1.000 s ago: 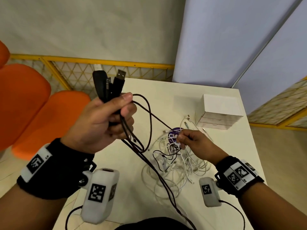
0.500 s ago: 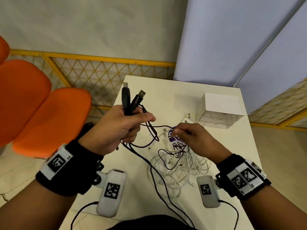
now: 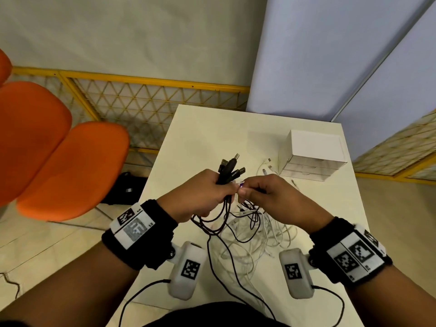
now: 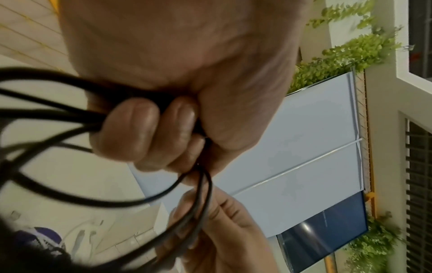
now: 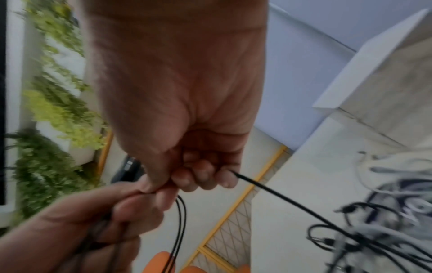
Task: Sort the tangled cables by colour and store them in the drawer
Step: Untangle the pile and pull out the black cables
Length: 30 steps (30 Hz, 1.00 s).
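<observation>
The left hand (image 3: 205,193), grasping the black cables (image 3: 230,172) with plugs up, has come down beside the right hand (image 3: 269,197), which pinches one more black cable above the white pile (image 3: 259,234) near the drawer (image 3: 311,159), so sorting continues.

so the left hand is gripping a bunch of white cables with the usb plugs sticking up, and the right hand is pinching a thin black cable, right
Not quite: the bunch in the left hand is of black cables, not white, as the head view shows. The white cables lie loose in the tangle on the cream table. The rest holds: USB plugs stick up, and the right hand pinches a thin black cable.
</observation>
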Each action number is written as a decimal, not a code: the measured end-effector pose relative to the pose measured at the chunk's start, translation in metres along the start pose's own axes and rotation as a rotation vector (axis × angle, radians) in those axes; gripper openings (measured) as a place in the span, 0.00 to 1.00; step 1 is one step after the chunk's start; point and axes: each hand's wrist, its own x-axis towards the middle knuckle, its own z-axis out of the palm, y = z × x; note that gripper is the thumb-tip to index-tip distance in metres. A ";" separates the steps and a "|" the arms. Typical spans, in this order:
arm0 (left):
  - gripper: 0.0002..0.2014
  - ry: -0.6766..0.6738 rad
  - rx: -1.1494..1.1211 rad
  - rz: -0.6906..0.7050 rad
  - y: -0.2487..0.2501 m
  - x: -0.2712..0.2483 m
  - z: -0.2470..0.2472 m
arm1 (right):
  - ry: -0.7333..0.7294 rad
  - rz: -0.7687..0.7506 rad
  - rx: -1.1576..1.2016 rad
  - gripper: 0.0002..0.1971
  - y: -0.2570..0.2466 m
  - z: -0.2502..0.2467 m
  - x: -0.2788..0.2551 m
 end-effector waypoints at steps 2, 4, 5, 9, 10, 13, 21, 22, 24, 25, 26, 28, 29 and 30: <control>0.16 -0.017 -0.003 0.009 0.000 -0.001 0.000 | 0.001 0.000 0.074 0.16 0.011 0.005 0.001; 0.16 -0.029 -0.049 0.027 0.000 -0.004 -0.005 | 0.018 0.039 0.118 0.15 0.026 0.010 0.002; 0.16 -0.036 -0.085 0.038 0.000 -0.007 -0.008 | 0.023 0.061 0.129 0.14 0.033 0.013 0.002; 0.17 -0.040 -0.169 0.101 0.003 -0.017 -0.026 | 0.038 0.113 0.127 0.16 0.061 0.023 -0.002; 0.17 -0.041 -0.170 0.109 0.003 -0.019 -0.029 | 0.045 0.118 0.129 0.17 0.065 0.026 -0.001; 0.17 -0.047 -0.197 0.113 -0.001 -0.026 -0.029 | 0.055 0.102 0.164 0.15 0.069 0.035 0.004; 0.16 0.009 -0.362 0.122 -0.011 -0.030 -0.031 | 0.097 0.121 0.080 0.06 0.088 0.049 0.020; 0.16 0.005 -0.376 0.121 -0.013 -0.032 -0.032 | 0.109 0.113 0.053 0.05 0.090 0.049 0.021; 0.16 -0.006 -0.478 0.136 -0.012 -0.036 -0.037 | 0.107 0.129 -0.030 0.06 0.099 0.048 0.021; 0.16 -0.004 -0.553 0.152 -0.008 -0.039 -0.042 | 0.106 0.157 -0.075 0.08 0.106 0.048 0.018; 0.17 0.013 -0.603 0.173 -0.003 -0.042 -0.050 | 0.113 0.184 -0.119 0.11 0.115 0.048 0.013; 0.18 0.058 -0.596 0.215 0.005 -0.047 -0.067 | 0.136 0.218 -0.177 0.21 0.137 0.048 0.001; 0.17 0.066 -0.558 0.234 0.008 -0.050 -0.074 | 0.144 0.240 -0.189 0.23 0.145 0.048 -0.004; 0.17 0.057 -0.512 0.249 0.008 -0.051 -0.078 | 0.148 0.261 -0.190 0.24 0.149 0.047 -0.007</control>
